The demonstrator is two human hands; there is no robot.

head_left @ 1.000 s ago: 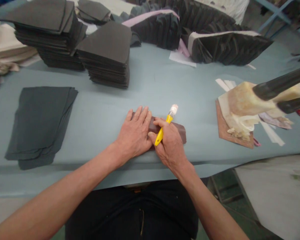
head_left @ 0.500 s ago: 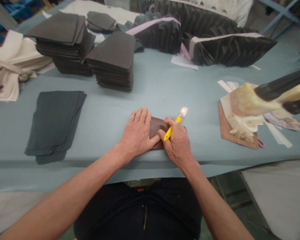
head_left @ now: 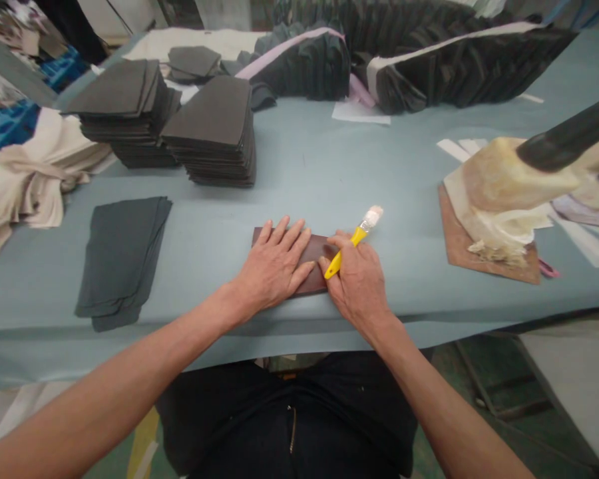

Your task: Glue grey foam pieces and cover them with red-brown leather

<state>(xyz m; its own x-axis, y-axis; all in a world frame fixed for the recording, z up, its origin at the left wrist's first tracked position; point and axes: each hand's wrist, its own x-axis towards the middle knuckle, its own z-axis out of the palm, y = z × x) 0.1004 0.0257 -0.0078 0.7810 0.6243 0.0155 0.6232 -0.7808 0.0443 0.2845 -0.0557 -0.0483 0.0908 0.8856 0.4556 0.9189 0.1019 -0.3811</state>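
Note:
A dark brown leather piece (head_left: 315, 256) lies flat near the front edge of the blue-grey table (head_left: 299, 179). My left hand (head_left: 272, 266) rests flat on it with fingers stretched out. My right hand (head_left: 357, 283) covers the piece's right end and is closed round a small brush with a yellow handle (head_left: 347, 246); its pale bristles (head_left: 373, 215) point up and to the right, off the leather.
A fanned pile of dark grey sheets (head_left: 122, 256) lies at the left. Two stacks of dark cut pieces (head_left: 209, 130) stand behind, with cream cloth (head_left: 34, 176) far left. A glue-crusted block with dark handles (head_left: 509, 183) sits on a brown board at the right. Pleated black material (head_left: 429, 60) lines the back.
My right hand has slid left along the leather, covering its right end, with the brush still in it. My left hand stayed pressed flat. The view shifted slightly.

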